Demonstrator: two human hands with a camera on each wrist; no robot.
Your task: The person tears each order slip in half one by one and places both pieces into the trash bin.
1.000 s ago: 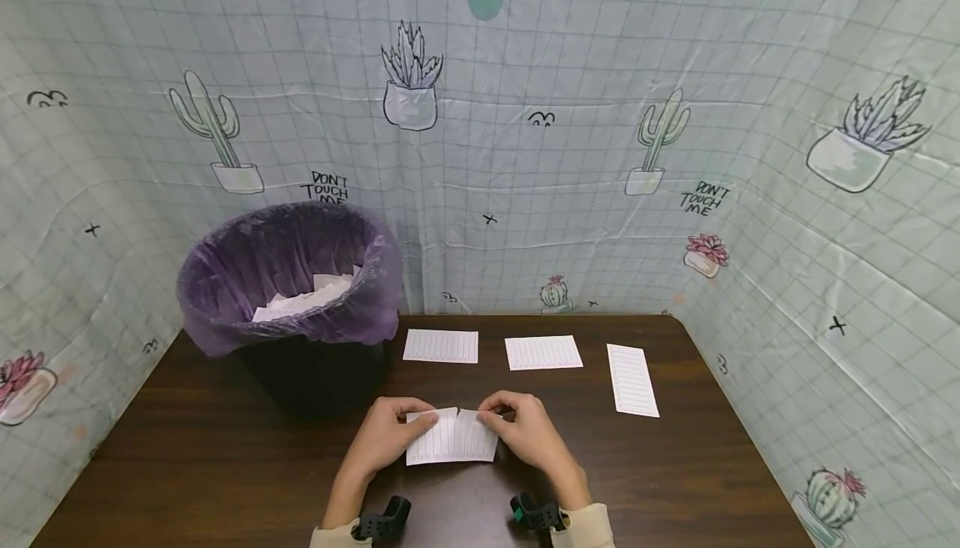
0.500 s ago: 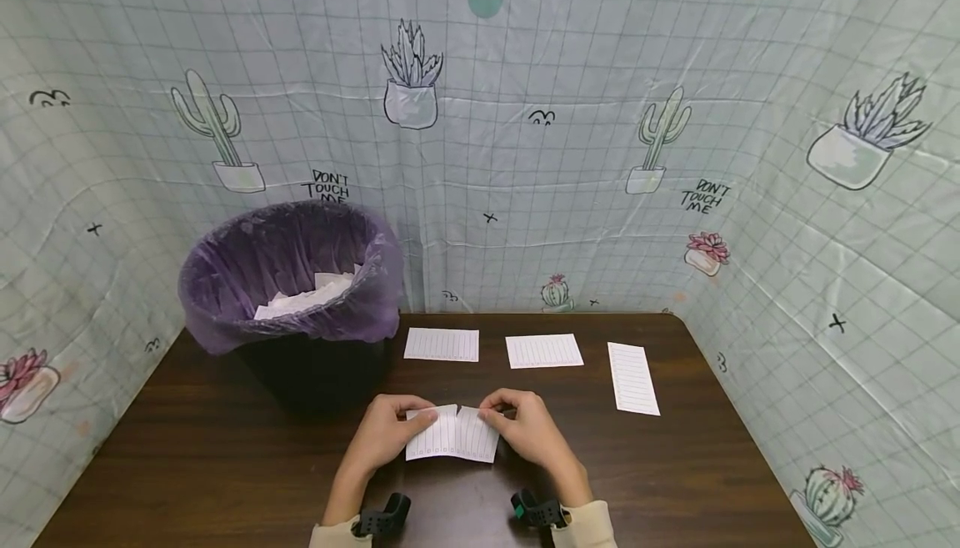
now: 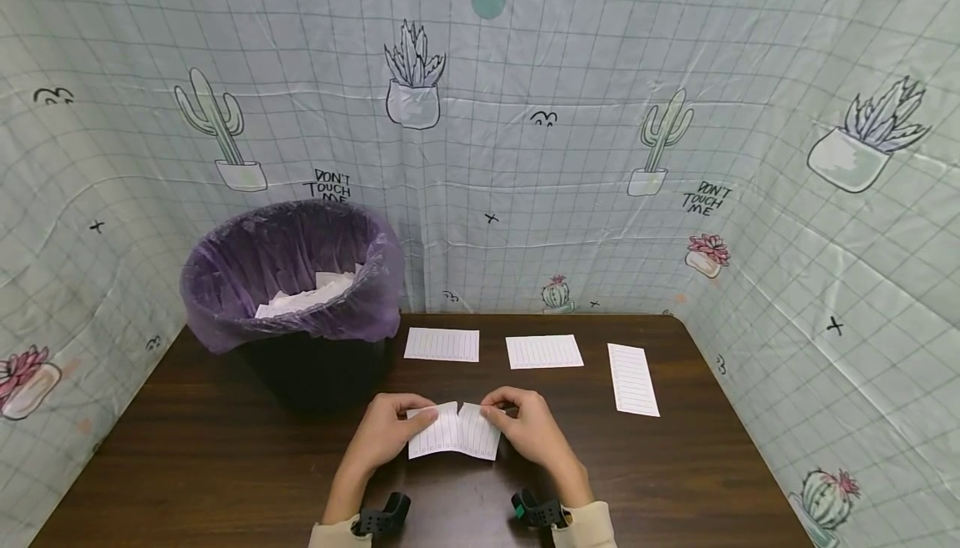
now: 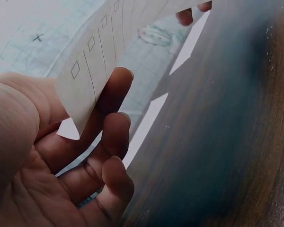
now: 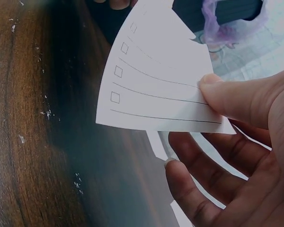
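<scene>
Both hands, left hand (image 3: 386,431) and right hand (image 3: 525,427), pinched the thin white lined paper slip (image 3: 453,433) just before the purple-lined black bin (image 3: 288,298); light, flimsy, tear-prone, best gripped beside the split.

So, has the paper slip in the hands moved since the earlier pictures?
Yes, slightly. The held paper slip has risen a little toward the three slips on the table, and its tear at the top has opened wider.

"DON'T TOUCH ME" twice on the backdrop cloth (image 3: 525,72), left and right
</scene>
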